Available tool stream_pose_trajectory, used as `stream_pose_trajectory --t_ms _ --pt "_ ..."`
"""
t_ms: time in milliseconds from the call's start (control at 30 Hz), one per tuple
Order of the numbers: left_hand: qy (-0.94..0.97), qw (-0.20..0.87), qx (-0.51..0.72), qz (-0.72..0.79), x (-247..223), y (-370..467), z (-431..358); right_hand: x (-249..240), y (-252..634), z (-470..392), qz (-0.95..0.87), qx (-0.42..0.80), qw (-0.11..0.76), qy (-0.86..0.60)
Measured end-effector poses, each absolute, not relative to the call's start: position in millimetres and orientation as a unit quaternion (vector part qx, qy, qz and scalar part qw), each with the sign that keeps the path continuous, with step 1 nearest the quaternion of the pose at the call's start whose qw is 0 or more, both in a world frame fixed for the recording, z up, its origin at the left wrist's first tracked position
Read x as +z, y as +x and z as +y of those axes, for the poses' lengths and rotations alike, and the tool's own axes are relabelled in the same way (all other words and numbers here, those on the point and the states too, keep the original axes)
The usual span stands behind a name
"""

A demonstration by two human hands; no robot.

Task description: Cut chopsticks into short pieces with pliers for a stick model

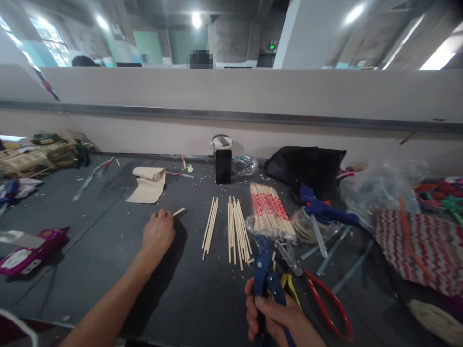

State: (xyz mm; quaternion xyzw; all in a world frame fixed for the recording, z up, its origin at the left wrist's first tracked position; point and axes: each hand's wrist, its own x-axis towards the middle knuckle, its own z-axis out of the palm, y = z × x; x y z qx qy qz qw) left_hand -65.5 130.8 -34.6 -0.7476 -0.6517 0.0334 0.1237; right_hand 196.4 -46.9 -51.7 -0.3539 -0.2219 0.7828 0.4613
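Observation:
My left hand [159, 232] rests on the dark table with its fingers curled down. A short wooden stick [179, 211] pokes out from under its fingertips, and the hand hides the rest. In my right hand [273, 313] is a blue pipe cutter [263, 262], its handles gripped near the table's front edge and its head pointing away from me. Between the hands lie a small group of wooden sticks [210, 224] and a larger group of sticks [237, 231]. Short cut bits lie by the cutter's head. A plastic pack of sticks [271, 207] with red print sits just beyond it.
Right of the cutter lie red-handled pliers [331, 301], a blue glue gun [325, 209] with its cord, and clear glue sticks [347, 258]. A black phone [223, 166] leans at the back. Beige cloth [148, 185] and a magenta tool [34, 250] lie leftward.

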Motion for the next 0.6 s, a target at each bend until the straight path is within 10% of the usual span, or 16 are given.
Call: stream_pose_trajectory --t_ms 367,600 --pt "-0.73 0.084 -0.016 -0.678 -17.6 -76.1 137.6 -63.3 201.1 -47.5 -0.186 0.798 0.484 -0.306" --pt "-0.751 -0.158 -0.097 -0.634 -25.2 -25.3 140.5 -63.0 201.5 -48.2 -0.173 0.798 0.489 -0.306"
